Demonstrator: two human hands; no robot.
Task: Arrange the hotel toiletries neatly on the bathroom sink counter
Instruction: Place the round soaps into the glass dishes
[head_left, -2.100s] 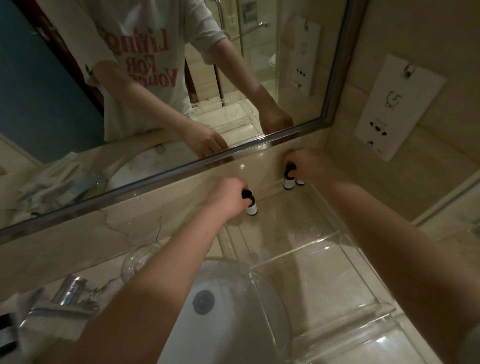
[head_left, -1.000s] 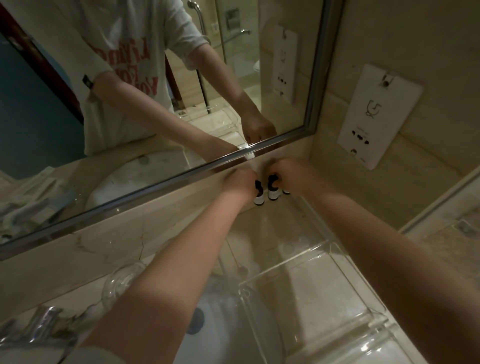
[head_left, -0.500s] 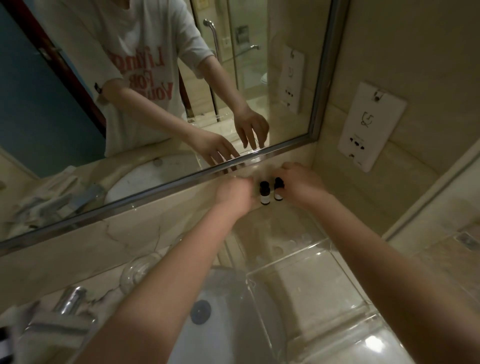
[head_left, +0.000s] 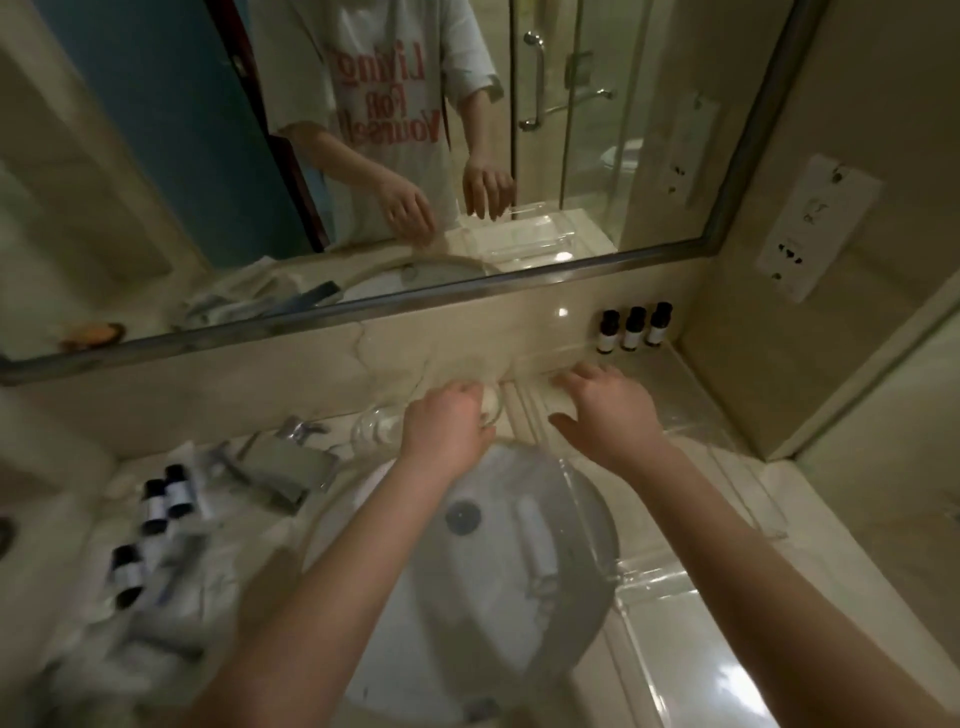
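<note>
Three small toiletry bottles (head_left: 632, 329) with black caps and white labels stand upright in a tight row in the back right corner of the counter, against the backsplash under the mirror. My right hand (head_left: 608, 410) hovers in front of them, fingers spread, holding nothing. Over the back rim of the sink my left hand (head_left: 447, 428) is loosely curled and empty, above a clear glass dish (head_left: 491, 410). Three more such bottles (head_left: 156, 506) lie among grey packets (head_left: 280, 467) and wrappers on the left counter.
The white sink basin (head_left: 395, 613) fills the middle, with the faucet (head_left: 304, 431) and a clear glass (head_left: 371, 434) behind it. A clear acrylic tray (head_left: 675, 525) lies on the right counter, overlapping the sink rim. A socket panel (head_left: 810, 228) is on the right wall.
Both hands have let go of the bottles and pulled back toward the sink. The bottles stand in a row of three. The view has swung left, showing the left counter.
</note>
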